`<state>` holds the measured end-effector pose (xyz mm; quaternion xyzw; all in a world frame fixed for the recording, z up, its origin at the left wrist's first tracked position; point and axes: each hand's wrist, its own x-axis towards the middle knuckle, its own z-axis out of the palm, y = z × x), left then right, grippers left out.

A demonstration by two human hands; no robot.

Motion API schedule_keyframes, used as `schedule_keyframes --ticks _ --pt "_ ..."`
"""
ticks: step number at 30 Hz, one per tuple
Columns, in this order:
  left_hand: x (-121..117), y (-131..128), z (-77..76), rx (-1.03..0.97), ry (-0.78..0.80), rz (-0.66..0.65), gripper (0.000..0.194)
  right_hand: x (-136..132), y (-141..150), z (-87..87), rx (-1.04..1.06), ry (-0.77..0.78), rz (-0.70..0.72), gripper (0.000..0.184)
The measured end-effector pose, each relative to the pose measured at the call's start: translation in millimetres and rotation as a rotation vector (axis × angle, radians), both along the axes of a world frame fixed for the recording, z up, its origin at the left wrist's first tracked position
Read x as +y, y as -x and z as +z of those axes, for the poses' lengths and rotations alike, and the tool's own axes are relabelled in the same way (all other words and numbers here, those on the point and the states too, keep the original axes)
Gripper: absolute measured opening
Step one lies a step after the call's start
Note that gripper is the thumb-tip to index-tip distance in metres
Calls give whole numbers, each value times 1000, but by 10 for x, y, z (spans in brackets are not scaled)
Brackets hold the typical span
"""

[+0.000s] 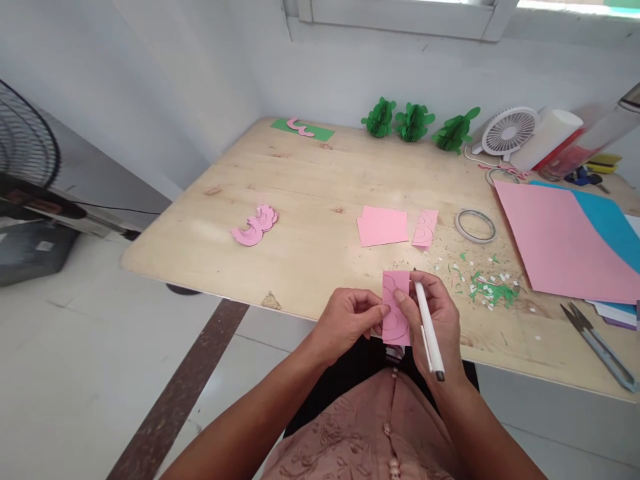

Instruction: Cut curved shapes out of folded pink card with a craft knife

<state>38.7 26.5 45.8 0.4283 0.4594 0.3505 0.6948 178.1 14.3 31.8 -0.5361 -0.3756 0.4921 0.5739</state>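
Observation:
Between my hands, at the table's front edge, is a pink paper card (395, 323) with a curved outline drawn on it. My left hand (353, 313) pinches its left side. My right hand (440, 313) grips the right side, the thumb lying on the card's face. A white pen (428, 327) also rests in my right hand, its black end pointing down toward me. Just beyond lies another pink card with drawn curves (425, 229), beside a stack of plain pink cards (384, 227). Layered pink scalloped cutouts (256, 227) lie to the left.
Green and white paper scraps (493, 290), a tape roll (475, 226), grey snips (597, 343) and large pink sheets (565, 240) occupy the right side. Green paper figures (413, 122) and a small white fan (507, 133) stand at the back. A green strip (320, 133) lies far left.

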Motion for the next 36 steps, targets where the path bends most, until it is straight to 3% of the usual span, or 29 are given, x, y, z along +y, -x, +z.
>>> schedule_keyframes --ticks 36 --pt "16 19 -3 -21 0 -31 35 25 2 28 -64 -29 0 40"
